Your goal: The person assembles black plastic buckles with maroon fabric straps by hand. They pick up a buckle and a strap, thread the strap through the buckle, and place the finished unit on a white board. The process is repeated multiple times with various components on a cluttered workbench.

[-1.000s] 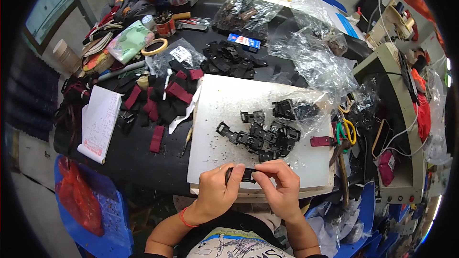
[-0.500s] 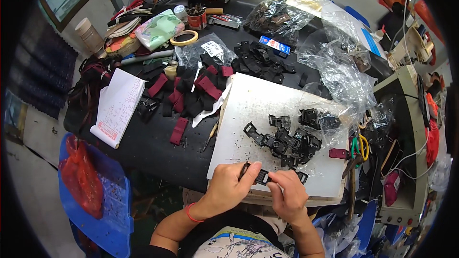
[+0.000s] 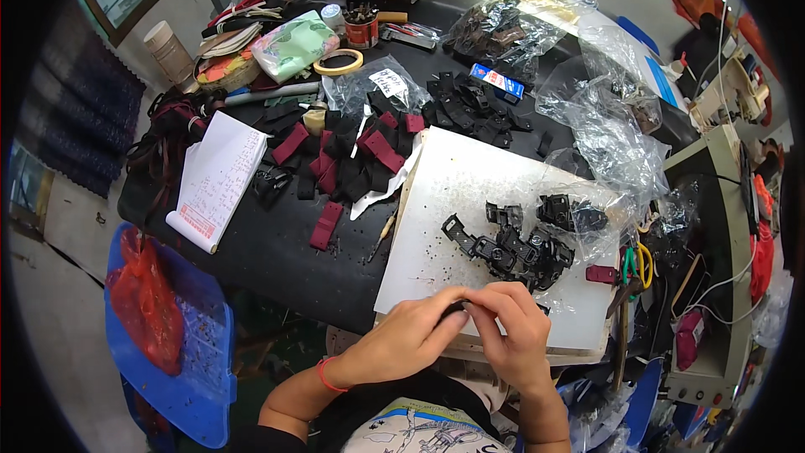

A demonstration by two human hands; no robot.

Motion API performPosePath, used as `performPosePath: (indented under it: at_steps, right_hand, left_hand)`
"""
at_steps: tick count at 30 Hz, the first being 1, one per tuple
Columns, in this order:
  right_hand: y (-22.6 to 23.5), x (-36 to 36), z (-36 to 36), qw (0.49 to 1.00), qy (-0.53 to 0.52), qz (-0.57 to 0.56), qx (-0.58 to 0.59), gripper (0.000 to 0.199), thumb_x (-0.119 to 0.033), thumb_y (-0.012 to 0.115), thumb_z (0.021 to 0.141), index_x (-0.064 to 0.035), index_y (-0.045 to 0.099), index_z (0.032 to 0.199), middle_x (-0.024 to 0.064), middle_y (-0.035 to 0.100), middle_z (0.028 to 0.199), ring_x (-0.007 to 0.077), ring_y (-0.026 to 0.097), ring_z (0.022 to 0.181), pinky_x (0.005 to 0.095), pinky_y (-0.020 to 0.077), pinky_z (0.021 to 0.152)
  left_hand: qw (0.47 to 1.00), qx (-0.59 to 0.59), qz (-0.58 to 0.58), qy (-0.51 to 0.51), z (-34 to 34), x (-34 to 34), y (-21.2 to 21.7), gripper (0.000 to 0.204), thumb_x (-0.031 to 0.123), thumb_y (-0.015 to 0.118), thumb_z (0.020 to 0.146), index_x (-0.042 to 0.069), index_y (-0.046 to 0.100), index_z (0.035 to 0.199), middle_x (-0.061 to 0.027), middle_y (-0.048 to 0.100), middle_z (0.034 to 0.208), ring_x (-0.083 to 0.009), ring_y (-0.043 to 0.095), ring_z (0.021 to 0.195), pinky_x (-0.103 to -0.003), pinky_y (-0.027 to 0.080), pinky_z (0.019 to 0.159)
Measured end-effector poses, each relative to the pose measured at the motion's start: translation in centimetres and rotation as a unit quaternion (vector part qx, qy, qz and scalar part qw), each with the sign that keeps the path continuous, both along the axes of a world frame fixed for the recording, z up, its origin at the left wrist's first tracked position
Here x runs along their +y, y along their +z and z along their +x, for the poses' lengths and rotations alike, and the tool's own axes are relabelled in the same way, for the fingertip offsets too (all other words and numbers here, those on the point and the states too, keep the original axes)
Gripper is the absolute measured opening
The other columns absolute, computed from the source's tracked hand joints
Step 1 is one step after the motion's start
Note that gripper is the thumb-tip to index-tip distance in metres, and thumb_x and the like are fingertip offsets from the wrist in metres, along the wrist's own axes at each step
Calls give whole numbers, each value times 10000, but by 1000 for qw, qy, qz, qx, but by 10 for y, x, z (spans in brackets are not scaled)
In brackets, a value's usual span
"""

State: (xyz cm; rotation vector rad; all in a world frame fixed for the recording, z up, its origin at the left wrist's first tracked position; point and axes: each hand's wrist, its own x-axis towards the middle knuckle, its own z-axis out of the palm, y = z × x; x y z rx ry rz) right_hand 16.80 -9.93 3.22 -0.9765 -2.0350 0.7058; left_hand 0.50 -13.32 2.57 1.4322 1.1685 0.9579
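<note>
Both hands meet over the near edge of the white board (image 3: 436,176). Between them is a black slotted plastic piece (image 3: 455,309), mostly hidden by the fingers. My left hand (image 3: 415,329) pinches it between thumb and fingers, and a red cord circles that wrist. On the other side, my right hand (image 3: 513,331) grips it with fingers curled over the top. Just beyond the hands lies a pile of similar black plastic pieces (image 3: 516,247), with more (image 3: 562,211) partly under clear plastic film. Dark specks are scattered over the board.
Maroon and black strap pieces (image 3: 381,151) are heaped left of the board, beside a notepad (image 3: 222,180). A wooden-handled pointed tool (image 3: 386,229) lies at the board's left edge. Scissors (image 3: 643,267) sit at its right. A blue chair (image 3: 197,352) stands at lower left.
The fingers have closed over the black plastic piece, hiding most of it, and my right hand has rolled over its top. The whole view has shifted slightly.
</note>
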Motion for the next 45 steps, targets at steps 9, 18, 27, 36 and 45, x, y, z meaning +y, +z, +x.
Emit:
performPosePath:
  at_steps: [9, 18, 27, 36, 45]
  right_hand:
    - [-11, -8, -2, 994, 87, 56, -46, 289, -3, 741, 700, -9, 627, 966, 96, 590, 842, 242, 570, 678, 318, 473, 589]
    - [-18, -7, -6, 989, 127, 66, -30, 318, 7, 738, 703, 5, 622, 999, 97, 597, 826, 232, 582, 670, 307, 480, 583]
    - [-25, -6, -1, 999, 4, 52, -6, 313, 46, 751, 679, -16, 645, 966, 115, 600, 863, 212, 588, 691, 293, 483, 575]
    - [-28, -3, -4, 998, -18, 66, -2, 279, 44, 743, 683, -17, 599, 914, 155, 603, 993, 230, 602, 782, 290, 503, 636]
    - [-25, -10, -15, 999, 25, 33, 25, 310, -24, 794, 664, -23, 600, 905, 130, 644, 883, 242, 636, 769, 302, 521, 659]
  left_hand:
    - [974, -127, -188, 28, -27, -5, -18, 208, 121, 454, 905, -42, 557, 828, -58, 501, 592, -81, 417, 498, -258, 352, 470]
    - [971, -120, -205, 11, -39, -7, -20, 195, 110, 459, 890, -29, 569, 809, -49, 525, 648, -82, 401, 481, -250, 357, 477]
    - [776, 425, 164, 436, -167, 47, -59, 313, 195, 552, 907, -21, 500, 1126, -185, 563, 1082, -304, 522, 1019, -404, 410, 849]
    - [710, 556, 125, 413, -196, 11, -95, 391, 244, 657, 831, -2, 493, 1087, -183, 514, 1135, -361, 472, 1049, -443, 365, 884]
    - [778, 456, 245, 355, -225, 132, -73, 458, 316, 506, 928, -20, 490, 1238, -270, 425, 1321, -456, 328, 1263, -497, 263, 1048]
